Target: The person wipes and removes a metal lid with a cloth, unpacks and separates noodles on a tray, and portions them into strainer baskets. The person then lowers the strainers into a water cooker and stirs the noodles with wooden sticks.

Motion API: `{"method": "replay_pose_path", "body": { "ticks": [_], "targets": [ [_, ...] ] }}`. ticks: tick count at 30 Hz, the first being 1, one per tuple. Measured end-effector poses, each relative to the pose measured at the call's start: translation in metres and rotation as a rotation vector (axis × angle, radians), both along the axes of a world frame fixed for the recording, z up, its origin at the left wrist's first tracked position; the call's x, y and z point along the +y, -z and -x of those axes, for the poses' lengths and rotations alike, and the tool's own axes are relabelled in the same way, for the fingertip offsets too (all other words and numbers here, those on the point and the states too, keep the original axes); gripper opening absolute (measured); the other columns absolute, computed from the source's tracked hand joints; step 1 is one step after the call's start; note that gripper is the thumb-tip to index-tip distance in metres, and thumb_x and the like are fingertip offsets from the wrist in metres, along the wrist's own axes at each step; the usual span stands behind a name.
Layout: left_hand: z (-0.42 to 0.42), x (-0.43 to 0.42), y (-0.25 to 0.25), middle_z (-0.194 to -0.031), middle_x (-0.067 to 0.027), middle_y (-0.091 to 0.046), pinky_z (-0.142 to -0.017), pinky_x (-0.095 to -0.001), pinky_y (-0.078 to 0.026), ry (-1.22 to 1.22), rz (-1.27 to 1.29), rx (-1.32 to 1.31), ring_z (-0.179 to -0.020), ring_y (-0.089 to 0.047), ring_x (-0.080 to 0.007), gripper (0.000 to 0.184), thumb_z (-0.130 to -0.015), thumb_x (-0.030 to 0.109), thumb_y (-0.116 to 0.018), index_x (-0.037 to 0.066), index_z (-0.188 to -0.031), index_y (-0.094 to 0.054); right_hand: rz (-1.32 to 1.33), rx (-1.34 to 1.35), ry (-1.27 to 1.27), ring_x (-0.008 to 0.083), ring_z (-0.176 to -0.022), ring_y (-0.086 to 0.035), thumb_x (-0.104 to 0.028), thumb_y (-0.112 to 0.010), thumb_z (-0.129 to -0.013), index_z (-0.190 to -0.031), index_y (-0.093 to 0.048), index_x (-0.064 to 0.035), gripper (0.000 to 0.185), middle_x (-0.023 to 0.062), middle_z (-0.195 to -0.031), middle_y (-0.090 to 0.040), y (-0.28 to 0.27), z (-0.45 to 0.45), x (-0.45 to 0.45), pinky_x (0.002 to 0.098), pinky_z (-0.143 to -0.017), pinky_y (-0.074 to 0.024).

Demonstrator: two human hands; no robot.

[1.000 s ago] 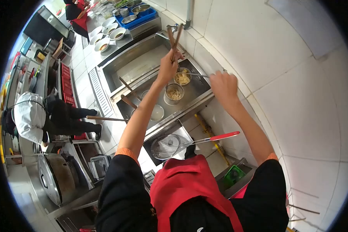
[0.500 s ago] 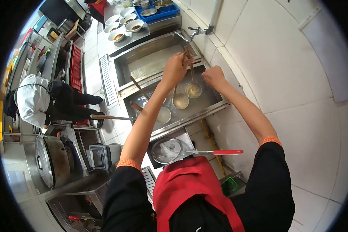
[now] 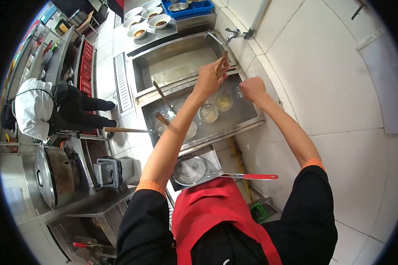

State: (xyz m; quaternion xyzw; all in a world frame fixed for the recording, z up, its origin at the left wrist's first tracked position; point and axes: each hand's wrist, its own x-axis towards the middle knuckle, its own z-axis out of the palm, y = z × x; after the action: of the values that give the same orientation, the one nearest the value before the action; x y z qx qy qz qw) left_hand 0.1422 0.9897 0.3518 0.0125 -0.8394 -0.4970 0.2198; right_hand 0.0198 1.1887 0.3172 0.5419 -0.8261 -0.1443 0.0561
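Observation:
My left hand (image 3: 213, 76) is closed around the wooden handle (image 3: 225, 56) of a noodle strainer. That strainer's round basket (image 3: 223, 102) sits in the steel vat of cloudy water, with pale yellowish food in it. My right hand (image 3: 254, 88) is a closed fist over the vat's right side; whether something is in it I cannot make out. Beside the held basket is another strainer basket (image 3: 208, 113) with pale contents. More strainers with wooden handles (image 3: 163, 118) stand in the water, partly hidden behind my left forearm.
A wide mesh skimmer (image 3: 190, 171) with a red handle (image 3: 261, 176) lies in front of my apron. Beyond the vat are a second basin (image 3: 177, 66), a tap (image 3: 225, 37) and several white bowls (image 3: 138, 32). A person in white (image 3: 33, 108) bends at the left shelves near a large pot (image 3: 53, 176).
The view has shifted slightly. My left hand stays on the strainer handle, and my right hand remains closed over the vat's right side. The person at the left has shifted a little.

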Motion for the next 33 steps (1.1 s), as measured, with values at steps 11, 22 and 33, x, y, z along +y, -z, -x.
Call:
{"method": "replay_pose_path", "body": {
  "ticks": [11,22,33],
  "targets": [
    [-0.015,-0.016,0.010,-0.090,-0.0162,-0.076,-0.075,-0.0372,-0.062,-0.077,-0.008,0.027,-0.084,-0.078,-0.0237,0.013,-0.106,0.004,-0.062,-0.005,-0.114,-0.067,-0.038,-0.005,-0.033,0.0318,-0.075,-0.079,-0.020,-0.072,-0.084,-0.073,-0.078,-0.0155,0.013,0.0117,-0.077,-0.078,0.057,0.005,-0.002,0.0458,-0.063,-0.0578],
    [-0.070,0.015,0.009,-0.097,-0.0260,-0.069,-0.073,-0.0551,-0.051,-0.527,0.097,0.110,-0.089,-0.066,-0.0518,0.019,-0.102,0.003,-0.063,0.002,-0.120,-0.057,0.043,0.071,-0.199,0.0259,-0.079,-0.080,-0.023,-0.072,-0.089,-0.075,-0.082,-0.0187,0.018,0.0070,-0.080,-0.080,0.038,-0.023,-0.045,0.0415,-0.066,-0.0570],
    [-0.073,-0.002,-0.005,-0.096,-0.0283,-0.069,-0.071,-0.0559,-0.050,-0.638,0.131,0.035,-0.089,-0.067,-0.0512,0.012,-0.110,0.009,-0.056,-0.001,-0.116,-0.054,0.087,0.060,-0.169,0.0276,-0.079,-0.080,-0.023,-0.070,-0.089,-0.075,-0.081,-0.0191,0.018,0.0076,-0.082,-0.080,0.060,-0.024,-0.090,0.0439,-0.067,-0.0581]
  ]
}}
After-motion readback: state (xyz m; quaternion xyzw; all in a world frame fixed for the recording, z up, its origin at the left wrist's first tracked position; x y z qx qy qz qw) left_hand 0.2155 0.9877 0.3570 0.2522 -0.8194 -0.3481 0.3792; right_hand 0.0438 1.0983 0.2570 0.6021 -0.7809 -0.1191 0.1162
